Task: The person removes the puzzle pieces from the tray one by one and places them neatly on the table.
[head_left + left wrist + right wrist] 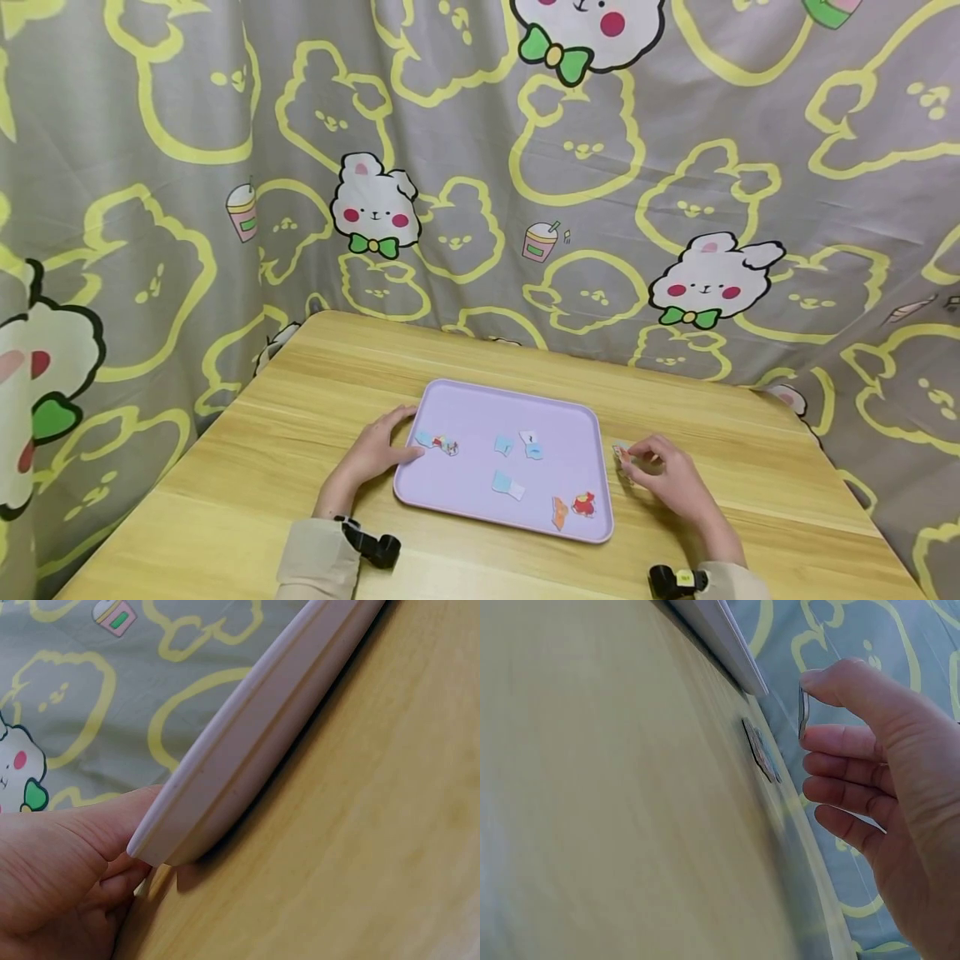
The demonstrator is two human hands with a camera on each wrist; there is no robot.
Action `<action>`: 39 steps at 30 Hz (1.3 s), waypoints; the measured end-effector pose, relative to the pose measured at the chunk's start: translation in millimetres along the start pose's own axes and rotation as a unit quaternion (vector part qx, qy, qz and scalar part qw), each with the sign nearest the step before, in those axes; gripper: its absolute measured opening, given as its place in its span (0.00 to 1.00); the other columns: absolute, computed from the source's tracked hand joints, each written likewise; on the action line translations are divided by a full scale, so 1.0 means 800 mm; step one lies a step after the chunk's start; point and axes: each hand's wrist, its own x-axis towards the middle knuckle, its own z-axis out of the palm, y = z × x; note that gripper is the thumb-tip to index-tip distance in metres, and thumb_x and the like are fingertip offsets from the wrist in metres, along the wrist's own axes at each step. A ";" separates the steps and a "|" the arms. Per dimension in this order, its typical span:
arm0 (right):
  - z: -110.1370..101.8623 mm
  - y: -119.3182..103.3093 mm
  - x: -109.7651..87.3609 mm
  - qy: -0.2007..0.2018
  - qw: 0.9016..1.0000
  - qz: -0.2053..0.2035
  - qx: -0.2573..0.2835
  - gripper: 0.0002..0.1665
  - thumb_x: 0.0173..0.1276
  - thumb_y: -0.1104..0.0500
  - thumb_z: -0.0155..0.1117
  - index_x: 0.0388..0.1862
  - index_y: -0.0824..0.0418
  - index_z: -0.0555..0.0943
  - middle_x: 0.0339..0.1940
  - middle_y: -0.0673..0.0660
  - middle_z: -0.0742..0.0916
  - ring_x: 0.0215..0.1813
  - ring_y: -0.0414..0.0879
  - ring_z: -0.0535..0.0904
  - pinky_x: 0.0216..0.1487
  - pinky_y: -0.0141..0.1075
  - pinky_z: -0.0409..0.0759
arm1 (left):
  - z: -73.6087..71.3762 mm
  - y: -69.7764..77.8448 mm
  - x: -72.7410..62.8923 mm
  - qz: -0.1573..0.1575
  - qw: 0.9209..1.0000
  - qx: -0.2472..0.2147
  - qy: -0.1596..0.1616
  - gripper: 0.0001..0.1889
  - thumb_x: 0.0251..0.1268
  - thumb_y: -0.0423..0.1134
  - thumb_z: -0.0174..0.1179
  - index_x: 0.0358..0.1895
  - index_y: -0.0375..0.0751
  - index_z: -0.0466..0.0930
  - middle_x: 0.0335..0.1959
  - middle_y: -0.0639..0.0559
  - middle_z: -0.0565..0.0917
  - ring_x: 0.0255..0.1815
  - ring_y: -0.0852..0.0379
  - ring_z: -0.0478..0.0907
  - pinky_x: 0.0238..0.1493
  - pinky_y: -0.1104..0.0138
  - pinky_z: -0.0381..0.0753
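Note:
A lilac tray (pixel 480 417) lies on the wooden table, and my left hand (pixel 372 450) grips its left edge. In the left wrist view the thumb (pixel 112 817) lies over the tray's rim, with the other fingers curled beneath. Off the tray's right side, my right hand (pixel 671 479) pinches a small jigsaw puzzle piece (pixel 803 712) edge-on between thumb and index finger. More flat pieces (pixel 759 750) lie on the table below it. On the tray, a joined cluster (pixel 441 443) sits near my left thumb. Pale blue-and-white pieces (pixel 508 485) occupy the middle.
A red piece (pixel 583 504) and an orange piece (pixel 559 512) lie in the tray's near right corner. Other blue-and-white pieces (pixel 530 444) sit further back. Behind the wooden table (pixel 360 350) hangs a grey curtain (pixel 465 125) with cartoon prints.

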 end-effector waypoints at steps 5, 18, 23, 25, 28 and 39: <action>-0.003 0.005 -0.002 0.003 1.000 0.005 -0.006 0.07 0.59 0.57 0.73 0.35 0.54 0.84 0.37 0.48 0.85 0.38 0.37 0.78 0.41 0.30 0.80 | 0.000 0.000 0.000 0.000 1.000 -0.002 -0.001 0.37 0.60 0.42 0.68 0.73 0.43 0.65 0.76 0.33 0.59 0.77 0.31 0.53 0.75 0.38 0.55; -0.010 0.019 -0.008 0.015 1.000 0.013 -0.009 0.08 0.59 0.57 0.73 0.36 0.56 0.84 0.38 0.50 0.85 0.38 0.31 0.77 0.40 0.29 0.80 | 0.000 -0.001 0.000 0.001 1.000 0.001 -0.003 0.37 0.60 0.42 0.68 0.73 0.43 0.64 0.76 0.33 0.58 0.77 0.31 0.53 0.75 0.37 0.54; -0.013 0.024 -0.010 0.014 1.000 0.019 -0.013 0.08 0.60 0.57 0.73 0.36 0.56 0.84 0.38 0.49 0.85 0.37 0.31 0.77 0.40 0.28 0.81 | -0.001 -0.002 0.001 0.000 1.000 0.000 -0.005 0.37 0.60 0.43 0.68 0.73 0.43 0.64 0.77 0.33 0.58 0.77 0.30 0.53 0.75 0.37 0.55; -0.014 0.026 -0.011 0.012 1.000 0.020 -0.016 0.07 0.60 0.57 0.72 0.36 0.56 0.84 0.38 0.49 0.85 0.38 0.32 0.78 0.40 0.29 0.81 | -0.001 -0.002 0.001 -0.001 1.000 -0.002 -0.006 0.37 0.60 0.43 0.68 0.73 0.43 0.64 0.77 0.33 0.58 0.77 0.31 0.53 0.74 0.37 0.55; -0.016 0.028 -0.012 0.006 1.000 0.026 -0.014 0.06 0.61 0.57 0.72 0.36 0.56 0.84 0.38 0.50 0.85 0.37 0.31 0.78 0.39 0.29 0.81 | -0.002 -0.003 0.001 -0.001 1.000 -0.003 -0.007 0.37 0.61 0.43 0.68 0.73 0.43 0.64 0.77 0.33 0.58 0.77 0.30 0.53 0.74 0.37 0.55; -0.023 0.033 -0.016 -0.005 0.999 0.046 -0.013 0.08 0.62 0.56 0.71 0.37 0.58 0.84 0.39 0.53 0.85 0.36 0.30 0.78 0.38 0.28 0.81 | -0.002 -0.001 0.002 0.003 1.000 -0.002 -0.008 0.37 0.61 0.42 0.68 0.73 0.42 0.64 0.77 0.33 0.58 0.77 0.31 0.53 0.75 0.37 0.55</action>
